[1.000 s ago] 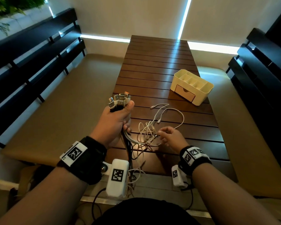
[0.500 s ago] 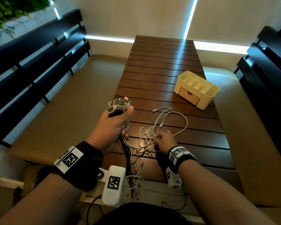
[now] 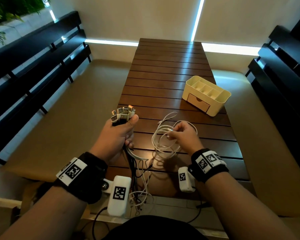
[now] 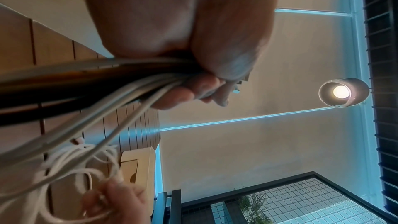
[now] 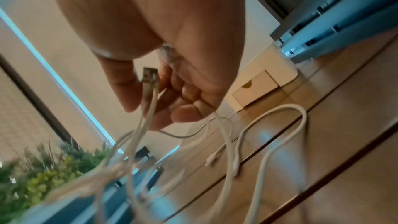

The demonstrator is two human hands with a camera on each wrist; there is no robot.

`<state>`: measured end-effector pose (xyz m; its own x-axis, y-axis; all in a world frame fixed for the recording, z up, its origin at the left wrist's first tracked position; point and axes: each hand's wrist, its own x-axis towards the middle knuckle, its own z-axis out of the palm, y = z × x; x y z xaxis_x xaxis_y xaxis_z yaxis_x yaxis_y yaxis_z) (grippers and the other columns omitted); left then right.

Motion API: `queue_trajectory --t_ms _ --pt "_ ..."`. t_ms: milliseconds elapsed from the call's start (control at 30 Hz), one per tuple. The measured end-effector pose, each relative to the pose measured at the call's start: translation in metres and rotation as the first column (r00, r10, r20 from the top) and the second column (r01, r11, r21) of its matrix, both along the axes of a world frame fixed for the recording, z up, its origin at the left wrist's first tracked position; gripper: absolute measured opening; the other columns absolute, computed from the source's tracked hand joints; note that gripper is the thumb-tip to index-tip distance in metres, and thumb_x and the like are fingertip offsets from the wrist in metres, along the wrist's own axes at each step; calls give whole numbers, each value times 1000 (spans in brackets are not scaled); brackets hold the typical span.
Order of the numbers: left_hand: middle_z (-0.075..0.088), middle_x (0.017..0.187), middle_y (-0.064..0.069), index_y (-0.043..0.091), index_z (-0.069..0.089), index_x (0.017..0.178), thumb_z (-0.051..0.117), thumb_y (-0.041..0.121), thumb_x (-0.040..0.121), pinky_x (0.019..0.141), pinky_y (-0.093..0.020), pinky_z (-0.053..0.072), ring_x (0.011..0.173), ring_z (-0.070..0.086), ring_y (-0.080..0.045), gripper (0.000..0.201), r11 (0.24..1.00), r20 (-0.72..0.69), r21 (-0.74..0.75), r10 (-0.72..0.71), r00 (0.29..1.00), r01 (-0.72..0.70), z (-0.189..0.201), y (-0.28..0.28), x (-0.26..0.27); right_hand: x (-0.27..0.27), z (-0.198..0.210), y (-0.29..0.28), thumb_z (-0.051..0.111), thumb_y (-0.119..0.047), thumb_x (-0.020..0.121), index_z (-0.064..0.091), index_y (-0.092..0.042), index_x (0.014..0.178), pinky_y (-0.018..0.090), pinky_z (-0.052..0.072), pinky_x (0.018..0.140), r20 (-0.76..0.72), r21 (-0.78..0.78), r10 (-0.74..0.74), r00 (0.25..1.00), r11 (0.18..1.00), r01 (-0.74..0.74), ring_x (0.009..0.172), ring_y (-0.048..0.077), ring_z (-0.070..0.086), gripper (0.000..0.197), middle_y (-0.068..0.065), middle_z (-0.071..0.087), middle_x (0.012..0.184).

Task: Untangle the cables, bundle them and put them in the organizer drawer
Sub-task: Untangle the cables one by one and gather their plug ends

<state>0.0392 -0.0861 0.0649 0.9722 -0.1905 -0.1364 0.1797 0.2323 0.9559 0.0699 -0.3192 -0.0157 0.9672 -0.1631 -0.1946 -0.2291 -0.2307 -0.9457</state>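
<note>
My left hand (image 3: 119,134) is raised in a fist round a bunch of cables (image 4: 103,81), black and white; their USB plugs (image 3: 122,113) stick up above the thumb. The loose ends hang down past the table's near edge (image 3: 139,187). My right hand (image 3: 182,134) is lifted a little over the table and pinches a white cable by its plug (image 5: 149,77), between thumb and fingers. White loops (image 3: 161,141) trail from it down to the wood. The cream organizer (image 3: 206,95), its drawer (image 3: 198,103) shut, stands at the far right.
The slatted wooden table (image 3: 170,66) runs away from me. Tan cushioned benches (image 3: 73,110) lie on both sides, with dark slatted backrests (image 3: 29,58) beyond. A wall stands at the far end.
My right hand has lifted off the table, up and to the right, bringing a white cable plug and its loops with it. The left hand keeps its grip on the plugs.
</note>
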Motion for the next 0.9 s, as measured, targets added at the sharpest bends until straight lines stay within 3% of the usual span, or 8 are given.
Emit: queue_trajectory --t_ms 67,167,333,500,633,700,833,900 --pt "30 51 2 15 49 80 65 30 89 42 -23 38 39 33 -10 23 1000 -3 -7 -2 1000 2 -1 -1 1 -6 7 -6 75 -11 84 56 -7 89 44 57 75 47 22 -37 998 999 36 78 28 72 20 7 75 78" --pt "29 53 0 16 49 79 65 30 89 43 -23 37 39 32 -11 24 1000 -8 -1 15 1000 -15 -4 0 5 -11 28 -13 71 -4 87 55 -10 88 38 56 72 166 313 -84 982 949 28 77 30 69 16 15 73 84" --pt "29 54 -1 17 53 81 67 30 87 42 -23 36 40 32 -11 20 999 -29 -9 38 999 -38 -10 -6 7 -12 28 -17 76 -13 86 58 -8 86 40 58 78 202 36 -76 976 997 70 79 21 68 19 9 70 88" --pt "31 52 2 16 56 85 63 22 95 43 -24 36 41 32 -11 14 999 -19 26 44 999 -43 -11 -14 6 -12 44 -18 75 0 83 57 -16 91 37 55 78 309 212 -95 947 977 28 82 23 63 25 7 63 90" --pt "35 54 2 15 57 90 60 22 98 46 -26 40 45 36 -11 11 998 7 60 8 1000 -9 -11 -19 3 -16 49 -18 64 7 89 52 -14 94 29 56 73 272 295 -56 961 955 -27 87 19 70 25 8 71 105" --pt "38 54 3 15 59 91 60 20 98 50 -29 42 47 39 -12 9 998 18 57 11 1000 -12 -13 -21 2 -20 56 -17 58 9 92 50 -13 97 28 56 72 281 341 -16 960 936 -84 91 24 71 23 13 73 108" --pt "46 56 3 16 60 93 60 18 98 54 -31 47 52 47 -15 6 999 24 18 28 999 -28 -14 -30 2 -29 69 -4 60 4 93 48 -6 106 22 53 58 261 286 67 963 947 -144 66 14 65 21 12 75 95" --pt "47 58 2 16 59 91 60 18 97 54 -30 48 52 48 -15 7 1000 38 -3 26 999 -26 -15 -35 0 -33 71 5 68 -1 89 48 -11 108 25 50 55 256 240 104 961 956 -167 68 19 65 29 15 75 93"
